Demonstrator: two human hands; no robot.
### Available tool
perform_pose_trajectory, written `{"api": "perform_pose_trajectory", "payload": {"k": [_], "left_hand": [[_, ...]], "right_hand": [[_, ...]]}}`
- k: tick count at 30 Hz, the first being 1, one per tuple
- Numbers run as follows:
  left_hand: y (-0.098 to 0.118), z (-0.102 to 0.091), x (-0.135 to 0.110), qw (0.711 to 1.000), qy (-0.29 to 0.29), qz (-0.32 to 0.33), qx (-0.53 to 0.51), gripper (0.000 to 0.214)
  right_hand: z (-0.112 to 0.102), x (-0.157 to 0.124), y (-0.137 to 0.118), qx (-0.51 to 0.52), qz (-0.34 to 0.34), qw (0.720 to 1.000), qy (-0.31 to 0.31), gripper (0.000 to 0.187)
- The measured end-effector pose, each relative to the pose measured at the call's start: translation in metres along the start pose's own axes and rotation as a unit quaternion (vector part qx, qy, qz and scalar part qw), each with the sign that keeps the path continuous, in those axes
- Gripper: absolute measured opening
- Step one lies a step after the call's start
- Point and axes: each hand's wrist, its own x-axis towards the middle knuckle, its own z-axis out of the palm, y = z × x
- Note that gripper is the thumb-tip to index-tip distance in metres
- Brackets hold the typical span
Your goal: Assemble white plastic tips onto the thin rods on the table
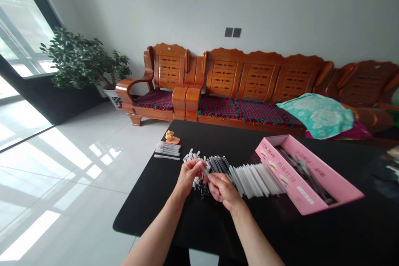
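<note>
Head view: left hand [188,176] and right hand [222,191] meet mid-table, fingertips pinched closed on one slim stick [205,169], held close for fine work, it seems; a fanned row of white-sleeved sticks [254,179] runs right toward the pink carton [311,183], spread for easy picking; a neat stack of sticks [167,151] sits by the black table's [146,216] far edge.

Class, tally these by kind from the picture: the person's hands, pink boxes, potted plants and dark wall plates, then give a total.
Hands: 2
Pink box: 1
Potted plant: 1
Dark wall plates: 2
Total: 6
</note>
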Motion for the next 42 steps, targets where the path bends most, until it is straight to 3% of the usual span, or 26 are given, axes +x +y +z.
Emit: {"api": "perform_pose_trajectory", "payload": {"k": [2,5,7,9,11,13,15,17,20,22,23,25,27,28,31,33,35,39,42], "left_hand": [[-0.003,0.001,0.002,0.999,0.044,0.001,0.001,0.031],[-0.007,0.004,0.004,0.995,0.098,-0.004,-0.014,0.031],[-0.008,0.005,0.005,0.994,0.106,-0.007,-0.021,0.032],[-0.007,0.004,0.005,0.996,0.089,-0.009,-0.020,0.032],[-0.002,0.000,0.005,0.999,0.046,-0.010,-0.009,0.031],[0.005,-0.005,0.004,1.000,-0.007,-0.010,0.005,0.031],[0.011,-0.009,0.003,0.999,-0.049,-0.011,0.006,0.031],[0.013,-0.009,0.001,0.998,-0.068,-0.010,-0.005,0.031],[0.011,-0.003,-0.002,0.999,-0.055,0.000,-0.005,0.030],[0.008,-0.003,-0.001,1.000,-0.020,-0.001,0.002,0.029],[0.008,-0.005,0.002,1.000,0.013,0.001,-0.005,0.029],[0.013,-0.016,0.011,0.992,0.114,0.022,-0.040,0.032],[0.022,-0.033,0.022,0.966,0.233,0.070,-0.084,0.037],[0.027,-0.042,0.026,0.956,0.266,0.086,-0.086,0.039],[0.032,-0.060,0.031,0.966,0.245,0.076,-0.007,0.044],[0.025,-0.062,0.027,0.972,0.212,0.055,0.082,0.045],[0.013,-0.059,0.021,0.963,0.195,0.035,0.183,0.043],[-0.009,-0.057,0.014,0.911,0.191,0.001,0.365,0.031],[-0.016,-0.060,0.014,0.882,0.184,0.014,0.433,0.029]], "right_hand": [[0.002,0.001,0.001,-0.125,-0.073,0.987,0.066,0.043],[0.006,0.002,0.002,-0.341,-0.180,0.909,0.157,0.040],[0.008,0.002,0.002,-0.400,-0.202,0.874,0.188,0.038],[0.009,0.001,-0.001,-0.372,-0.189,0.890,0.185,0.038],[0.010,0.000,-0.004,-0.257,-0.125,0.948,0.143,0.042],[0.009,-0.002,-0.007,-0.091,-0.033,0.994,0.054,0.046],[0.009,-0.005,-0.008,0.052,0.031,0.997,-0.038,0.046],[0.011,-0.007,-0.008,0.125,0.047,0.987,-0.090,0.043],[0.016,-0.009,-0.007,0.087,0.008,0.995,-0.038,0.040],[0.017,-0.009,-0.007,-0.071,-0.069,0.994,0.047,0.040],[0.016,-0.010,-0.006,-0.178,-0.113,0.974,0.089,0.040],[0.010,-0.014,0.000,-0.381,-0.170,0.897,0.145,0.038],[0.001,-0.020,0.012,-0.505,-0.175,0.828,0.172,0.039],[-0.004,-0.024,0.019,-0.534,-0.166,0.809,0.179,0.041],[-0.018,-0.036,0.038,-0.544,-0.146,0.796,0.222,0.046],[-0.028,-0.040,0.044,-0.534,-0.141,0.793,0.257,0.047],[-0.042,-0.041,0.042,-0.541,-0.131,0.772,0.307,0.047],[-0.084,-0.043,0.026,-0.604,-0.059,0.678,0.415,0.041],[-0.119,-0.044,0.016,-0.641,0.003,0.612,0.462,0.033]]}}
